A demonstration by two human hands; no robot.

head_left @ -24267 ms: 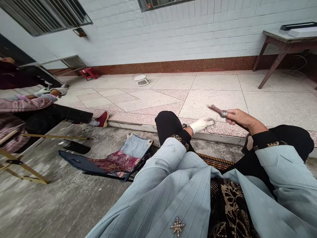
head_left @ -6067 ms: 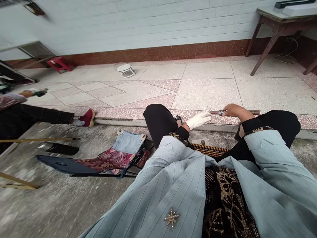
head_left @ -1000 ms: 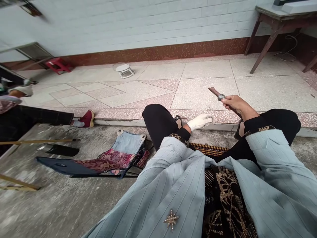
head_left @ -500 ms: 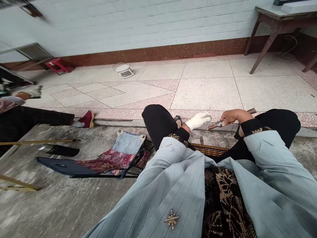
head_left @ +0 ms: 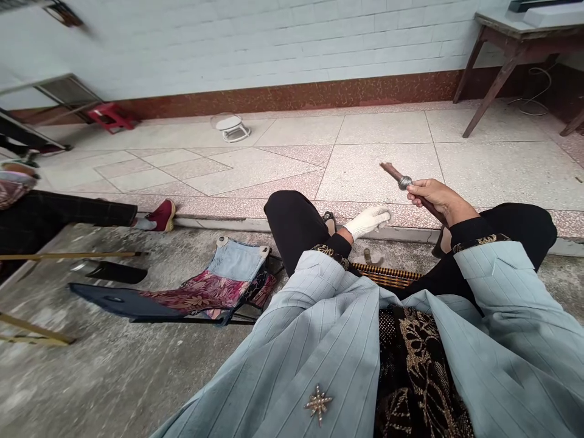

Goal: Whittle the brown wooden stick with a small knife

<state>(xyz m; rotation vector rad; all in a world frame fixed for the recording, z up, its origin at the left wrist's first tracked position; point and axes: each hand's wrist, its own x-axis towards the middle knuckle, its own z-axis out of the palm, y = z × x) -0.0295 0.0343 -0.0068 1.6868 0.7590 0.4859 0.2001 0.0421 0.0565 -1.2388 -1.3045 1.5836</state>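
Observation:
My bare right hand is closed round a brown wooden stick, held up at a slant over the tiled step. A ball of silvery wire is wound on the stick just beyond the fingertips. My left hand, in a white knit glove, hovers by the step's edge, lower and to the left. Its fingers are curled together; what is inside them, if anything, is hidden. Below it a small brownish piece shows in front of a yellow-and-black woven edge between my legs.
A low folding chair with flowered fabric stands at my left, near a dark cylinder. Another person's leg and red shoe are further left. A white stool, a red stool and a wooden table stand along the wall.
My right hand has raised the stick, and its wire-wound end now points up and away. My gloved left hand stays nearly where it was. The other person's gloved hand has gone from sight.

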